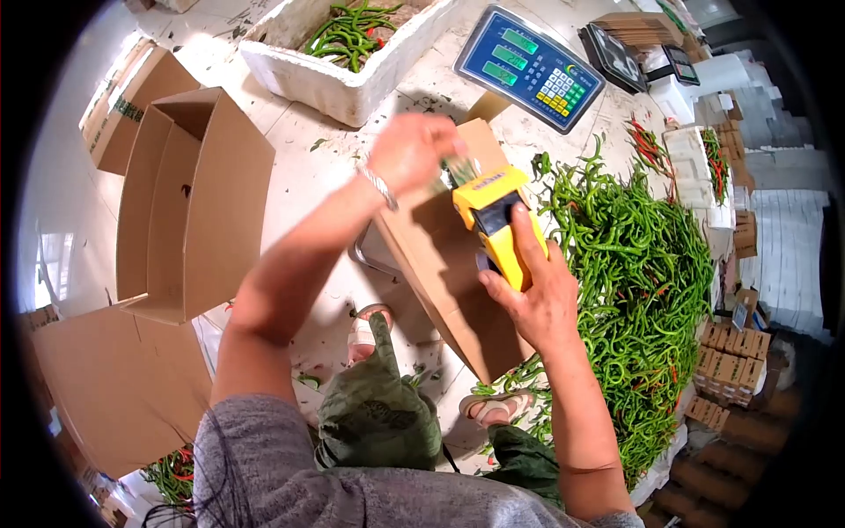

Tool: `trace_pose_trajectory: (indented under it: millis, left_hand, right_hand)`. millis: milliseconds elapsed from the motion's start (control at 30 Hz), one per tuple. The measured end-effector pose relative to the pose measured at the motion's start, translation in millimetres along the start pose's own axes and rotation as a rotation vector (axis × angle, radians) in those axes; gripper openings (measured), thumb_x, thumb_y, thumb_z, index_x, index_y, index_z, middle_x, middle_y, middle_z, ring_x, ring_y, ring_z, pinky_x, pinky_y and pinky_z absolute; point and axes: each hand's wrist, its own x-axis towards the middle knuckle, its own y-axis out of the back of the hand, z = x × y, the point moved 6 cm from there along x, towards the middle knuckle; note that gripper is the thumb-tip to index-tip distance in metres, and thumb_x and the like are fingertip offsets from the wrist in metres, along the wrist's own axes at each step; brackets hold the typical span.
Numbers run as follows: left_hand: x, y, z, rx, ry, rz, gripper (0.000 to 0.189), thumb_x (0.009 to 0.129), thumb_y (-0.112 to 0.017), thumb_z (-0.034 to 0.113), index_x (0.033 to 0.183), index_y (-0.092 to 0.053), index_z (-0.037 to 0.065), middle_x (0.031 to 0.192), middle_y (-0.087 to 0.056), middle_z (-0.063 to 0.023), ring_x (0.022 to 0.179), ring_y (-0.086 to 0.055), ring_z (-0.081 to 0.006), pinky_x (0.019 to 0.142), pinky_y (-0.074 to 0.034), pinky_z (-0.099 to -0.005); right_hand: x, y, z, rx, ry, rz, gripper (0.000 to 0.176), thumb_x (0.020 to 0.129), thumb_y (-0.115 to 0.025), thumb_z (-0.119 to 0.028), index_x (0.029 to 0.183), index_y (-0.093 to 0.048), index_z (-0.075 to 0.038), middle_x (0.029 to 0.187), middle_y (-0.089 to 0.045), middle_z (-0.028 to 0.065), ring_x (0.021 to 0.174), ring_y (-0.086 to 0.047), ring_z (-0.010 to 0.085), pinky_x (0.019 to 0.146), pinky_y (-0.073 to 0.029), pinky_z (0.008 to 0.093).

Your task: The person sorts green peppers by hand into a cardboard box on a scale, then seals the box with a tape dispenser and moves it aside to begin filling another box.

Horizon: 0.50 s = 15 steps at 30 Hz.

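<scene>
My right hand (541,286) is wrapped round a yellow tape dispenser (502,238) with a black part in its side. The dispenser is held over the brown cardboard box (449,290) in front of me. A short greenish, partly see-through strip (460,172) shows at the dispenser's front end. My left hand (414,150), with a bracelet at the wrist, is close to that strip above the box's far end. Motion blurs its fingers, so I cannot see whether they grip the strip.
Green chili peppers (625,290) lie in a large heap at right. A blue scale display (528,69) stands behind the box. A white foam box (308,84) holds more peppers. At left is an open cardboard box (163,202); stacked cartons (731,356) are at far right.
</scene>
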Motion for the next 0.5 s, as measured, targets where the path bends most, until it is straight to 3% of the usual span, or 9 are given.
trace_pose_trajectory:
  millis: [33,67,133,200,300,400,433,467,500]
  left_hand:
    - [15,19,-11,0.066,-0.143,0.206,0.021,0.082,-0.062,0.026,0.083,-0.068,0.006,0.069,-0.064,-0.0072,0.060,-0.056,-0.0129,0.061,-0.046,-0.0272]
    - [38,37,-41,0.154,-0.019,0.210,0.022,0.080,-0.062,0.031,0.083,-0.068,0.010,0.078,-0.065,-0.0108,0.074,-0.062,-0.0266,0.069,-0.048,-0.0367]
    - [61,53,-75,0.210,0.254,0.031,0.025,0.079,-0.063,0.034,0.086,-0.069,0.011,0.081,-0.066,-0.0113,0.079,-0.062,-0.0257,0.074,-0.048,-0.0353]
    - [77,50,-98,0.295,0.191,0.105,0.024,0.078,-0.065,0.034,0.086,-0.069,0.012,0.082,-0.066,-0.0117,0.078,-0.062,-0.0258,0.074,-0.048,-0.0360]
    - [90,43,-128,0.338,0.256,0.104,0.024,0.076,-0.067,0.033,0.087,-0.069,0.012,0.082,-0.066,-0.0121,0.076,-0.062,-0.0267,0.073,-0.048,-0.0362]
    - [102,12,-181,0.322,0.183,-0.141,0.025,0.075,-0.068,0.034,0.088,-0.070,0.013,0.082,-0.066,-0.0130,0.078,-0.062,-0.0275,0.074,-0.048,-0.0373]
    - [86,2,-161,0.339,0.343,-0.230,0.023,0.076,-0.068,0.032,0.087,-0.070,0.011,0.081,-0.067,-0.0100,0.075,-0.062,-0.0254,0.074,-0.049,-0.0368]
    - [80,-24,-187,0.194,0.490,-0.354,0.022,0.077,-0.068,0.029,0.086,-0.071,0.010,0.076,-0.067,-0.0067,0.072,-0.061,-0.0165,0.070,-0.049,-0.0324]
    - [72,-56,-214,-0.027,0.443,-0.345,0.017,0.080,-0.065,0.025,0.086,-0.069,0.009,0.073,-0.065,-0.0004,0.071,-0.057,-0.0075,0.067,-0.048,-0.0278]
  right_hand:
    - [0,3,-1,-0.009,0.037,0.025,0.077,0.069,-0.074,-0.039,0.137,-0.037,-0.035,0.080,-0.048,0.0134,0.067,-0.056,0.0303,0.059,-0.048,0.0384]
    - [-2,2,3,-0.032,-0.008,-0.021,0.077,0.069,-0.074,-0.039,0.137,-0.037,-0.034,0.080,-0.048,0.0133,0.065,-0.056,0.0302,0.058,-0.048,0.0389]
    - [-16,-1,12,-0.071,-0.100,-0.118,0.077,0.069,-0.073,-0.040,0.137,-0.037,-0.034,0.079,-0.048,0.0129,0.062,-0.055,0.0300,0.057,-0.048,0.0399]
    - [-17,-4,11,-0.063,-0.089,-0.104,0.077,0.069,-0.073,-0.042,0.136,-0.037,-0.036,0.077,-0.048,0.0122,0.060,-0.056,0.0298,0.056,-0.048,0.0406]
    - [-5,-6,9,-0.084,-0.114,-0.161,0.075,0.069,-0.072,-0.044,0.136,-0.036,-0.039,0.078,-0.050,0.0131,0.061,-0.057,0.0300,0.058,-0.049,0.0398]
    - [2,-9,11,-0.082,-0.104,-0.198,0.073,0.071,-0.069,-0.047,0.136,-0.036,-0.039,0.080,-0.052,0.0143,0.062,-0.058,0.0303,0.060,-0.050,0.0397]
    - [2,-9,10,-0.100,-0.125,-0.232,0.071,0.072,-0.067,-0.048,0.136,-0.036,-0.040,0.081,-0.052,0.0150,0.064,-0.059,0.0303,0.062,-0.051,0.0395]
    - [1,-10,10,-0.103,-0.129,-0.230,0.071,0.072,-0.067,-0.048,0.135,-0.036,-0.040,0.081,-0.052,0.0149,0.064,-0.059,0.0301,0.062,-0.051,0.0393]
    - [1,-11,10,-0.103,-0.128,-0.223,0.071,0.072,-0.067,-0.048,0.135,-0.037,-0.039,0.081,-0.052,0.0148,0.064,-0.059,0.0299,0.062,-0.051,0.0392]
